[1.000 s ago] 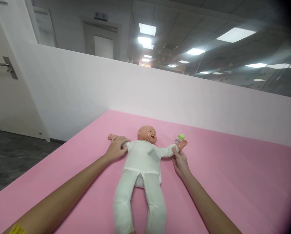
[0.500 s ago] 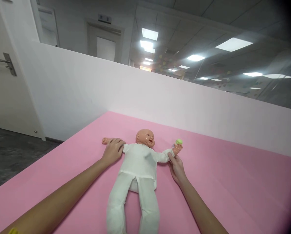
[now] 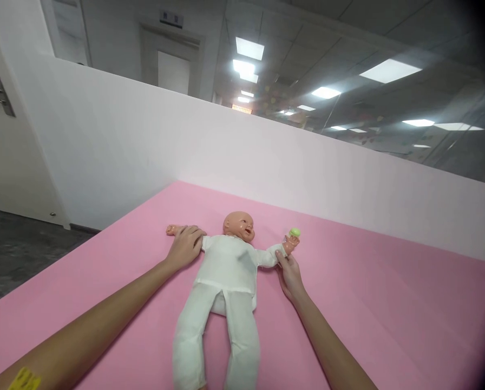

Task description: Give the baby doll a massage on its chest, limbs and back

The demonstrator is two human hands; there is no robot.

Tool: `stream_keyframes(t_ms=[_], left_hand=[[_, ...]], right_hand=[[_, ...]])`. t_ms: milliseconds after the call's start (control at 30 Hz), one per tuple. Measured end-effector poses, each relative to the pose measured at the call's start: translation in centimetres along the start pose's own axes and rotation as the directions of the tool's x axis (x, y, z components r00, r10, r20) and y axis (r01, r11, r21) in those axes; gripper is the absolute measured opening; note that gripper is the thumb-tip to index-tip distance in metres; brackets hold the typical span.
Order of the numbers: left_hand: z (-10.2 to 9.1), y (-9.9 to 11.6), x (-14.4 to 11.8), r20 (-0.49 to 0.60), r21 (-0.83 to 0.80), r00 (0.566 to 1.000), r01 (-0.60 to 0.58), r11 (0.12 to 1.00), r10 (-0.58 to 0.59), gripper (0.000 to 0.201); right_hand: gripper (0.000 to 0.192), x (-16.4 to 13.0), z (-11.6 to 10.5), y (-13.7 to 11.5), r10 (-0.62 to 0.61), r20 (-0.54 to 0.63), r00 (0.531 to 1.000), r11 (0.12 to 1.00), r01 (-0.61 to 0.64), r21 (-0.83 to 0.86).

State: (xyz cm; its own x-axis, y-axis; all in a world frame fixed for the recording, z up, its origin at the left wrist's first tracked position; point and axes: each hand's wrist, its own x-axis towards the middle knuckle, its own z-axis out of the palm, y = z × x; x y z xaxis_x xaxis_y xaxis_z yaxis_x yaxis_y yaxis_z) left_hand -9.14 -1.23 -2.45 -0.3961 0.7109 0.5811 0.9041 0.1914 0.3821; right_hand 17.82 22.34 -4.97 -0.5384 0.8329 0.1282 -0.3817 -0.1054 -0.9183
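Doll (image 3: 226, 276): we see a baby doll on its back in the middle of a pink mat (image 3: 388, 303), arms spread wide, legs pointing toward us, head toward the far wall.
Doll materials: smooth, glossy plastic head and hands; soft, matte white cloth suit, loose and slightly creased at the legs.
Left hand (image 3: 184, 246): our left hand lies palm down on the doll's outstretched arm near the shoulder, fingers spread and gently curved over the sleeve, pressing rather than gripping.
Right hand (image 3: 290, 273): our right hand touches the doll's other wrist, fingers pinched around it from below; we cannot tell how tightly.
Small bottle (image 3: 292, 235): a tiny object with a round green cap sits at the doll's raised plastic hand, just beyond our fingertips.
Change from half a second ago: both hands keep the same hold; doll and hands sit slightly higher and further left in view, so our head has shifted a little.
Edges: the mat's left edge drops to dark floor (image 3: 11, 254); a plain white partition (image 3: 267, 162) runs along the far edge.
Open room: broad bare mat lies to the right of the doll, with less on the left.
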Motion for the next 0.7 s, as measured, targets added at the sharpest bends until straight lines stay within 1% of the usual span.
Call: stream_keyframes(t_ms=[67,133,300,367,467,567,700], left_hand=[[0.04,-0.02,0.01,0.004,0.004,1.000,-0.001,1.000,0.001,0.030],[0.06,-0.04,0.02,0.010,0.013,1.000,-0.002,1.000,0.002,0.031],[0.10,-0.20,0.11,0.025,0.034,1.000,-0.009,0.999,0.008,0.030],[0.13,-0.25,0.13,0.026,0.040,1.000,-0.011,0.999,0.010,0.031],[0.09,-0.18,0.13,0.029,0.044,1.000,-0.011,0.999,0.010,0.031],[-0.08,0.02,0.13,0.040,0.047,0.999,-0.020,0.999,0.018,0.032],[-0.11,0.07,0.26,0.040,0.070,0.999,-0.035,0.997,0.032,0.033]], right_hand=[[0.071,-0.06,0.13,-0.08,-0.018,0.005,1.000,1.000,0.018,0.007],[0.072,-0.10,0.25,-0.14,-0.025,-0.001,1.000,1.000,0.025,0.005],[0.042,-0.06,0.53,-0.31,0.033,-0.035,0.999,0.999,-0.033,-0.004],[0.036,-0.09,0.62,-0.43,0.030,-0.044,0.999,0.999,-0.031,-0.008],[0.031,-0.17,0.71,-0.62,0.018,-0.053,0.998,1.000,-0.019,-0.019],[0.028,-0.21,0.72,-0.72,0.042,-0.068,0.997,0.999,-0.044,-0.028],[0.029,-0.15,0.66,-0.65,0.048,-0.077,0.996,0.998,-0.051,-0.036]])
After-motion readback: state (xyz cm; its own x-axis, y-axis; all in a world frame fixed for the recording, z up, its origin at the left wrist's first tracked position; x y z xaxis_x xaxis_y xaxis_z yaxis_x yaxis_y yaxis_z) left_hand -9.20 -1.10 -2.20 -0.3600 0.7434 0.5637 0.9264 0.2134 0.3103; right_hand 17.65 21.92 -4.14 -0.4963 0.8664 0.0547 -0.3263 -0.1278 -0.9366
